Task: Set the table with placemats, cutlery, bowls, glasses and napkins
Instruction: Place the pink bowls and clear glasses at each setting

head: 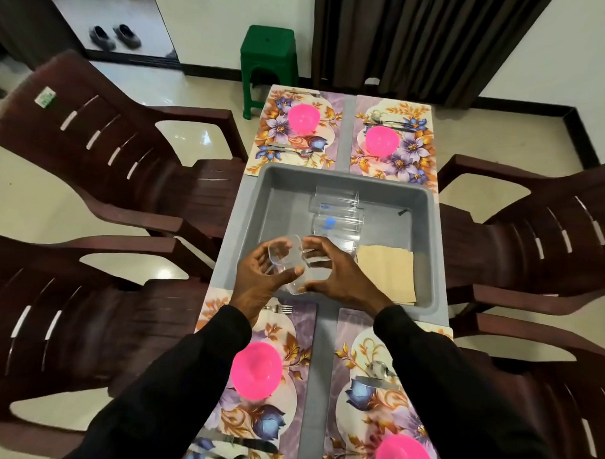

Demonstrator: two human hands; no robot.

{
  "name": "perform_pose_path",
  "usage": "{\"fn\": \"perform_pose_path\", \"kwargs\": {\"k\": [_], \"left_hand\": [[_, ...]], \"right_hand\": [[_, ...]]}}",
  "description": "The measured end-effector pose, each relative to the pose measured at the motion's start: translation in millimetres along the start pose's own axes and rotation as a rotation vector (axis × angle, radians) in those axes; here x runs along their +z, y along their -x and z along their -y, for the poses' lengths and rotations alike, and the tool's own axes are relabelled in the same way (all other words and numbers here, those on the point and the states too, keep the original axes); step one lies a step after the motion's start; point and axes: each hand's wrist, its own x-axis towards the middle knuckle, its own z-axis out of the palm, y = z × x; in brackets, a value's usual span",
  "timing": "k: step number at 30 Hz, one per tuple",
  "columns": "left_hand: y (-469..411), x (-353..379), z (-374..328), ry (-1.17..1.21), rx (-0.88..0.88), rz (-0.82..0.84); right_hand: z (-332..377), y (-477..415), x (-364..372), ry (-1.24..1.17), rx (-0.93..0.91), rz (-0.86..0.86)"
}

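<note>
Up close, two floral vinyl placemats, the near-left placemat and the near-right placemat, are lying side by side on the grey table. Each is carrying a round pink plastic bowl, one on the left and one on the right, and steel cutlery is lying on both. A metal fork is showing at the left mat's far edge.

Just beyond, both black-sleeved forearms are reaching forward and converging over the near edge of the grey plastic tub. The left hand is gripping a clear plastic glass, thumb across its side. The glass is tilting, its long axis running from its base at the near right to its open mouth at the far left. The right hand is curling fingers and thumb round the glass's right side. I cannot tell whether a second glass is nested there.

Farther in the tub, several more clear glasses are lying on their sides, and a beige stack of napkins is lying flat at the right.

Beyond the tub, a far-left placemat and a far-right placemat are each bearing a pink bowl, and, with cutlery.

Brown plastic chairs are standing along both sides, and a green plastic stool is standing past the table.
</note>
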Motion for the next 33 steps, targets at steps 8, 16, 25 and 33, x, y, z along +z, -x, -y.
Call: {"fn": "perform_pose_path", "kwargs": {"k": [8, 16, 25, 33], "left_hand": [[23, -36, 10, -0.063, 0.035, -0.148], [58, -62, 18, -0.117, 0.021, -0.171], [90, -67, 15, -0.054, 0.092, -0.087], [124, -65, 14, -0.086, 0.133, 0.117]], "right_hand": [[-66, -68, -39, 0.774, 0.102, -0.137], [-81, -90, -6, 1.267, 0.123, -0.096], [-40, 2, -35, 0.400, 0.018, -0.414], [36, 167, -60, 0.274, 0.095, -0.578]]}}
